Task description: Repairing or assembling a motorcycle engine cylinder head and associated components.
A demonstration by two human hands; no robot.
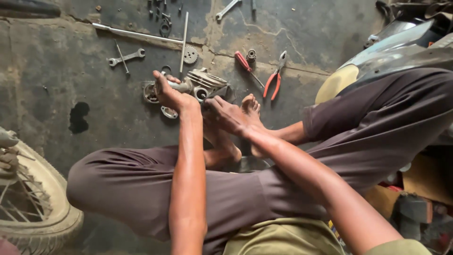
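A grey metal engine part (207, 82) with cooling fins lies on the concrete floor in front of my bare feet (250, 106). My left hand (169, 92) is closed around a short metal piece at the part's left end. My right hand (225, 112) rests against the part's near right side, fingers curled on it. I cannot tell exactly what the right fingers grip. A round metal cover (150, 92) and a small ring (169, 112) lie just beside the left hand.
Loose tools lie beyond: spanner (125, 57), long rod (137, 34), gear (190, 55), red screwdriver (246, 65), red-handled pliers (275, 75). A spoked wheel with tyre (33, 198) sits at the left. A motorbike body (401, 45) stands at the right. My crossed legs fill the foreground.
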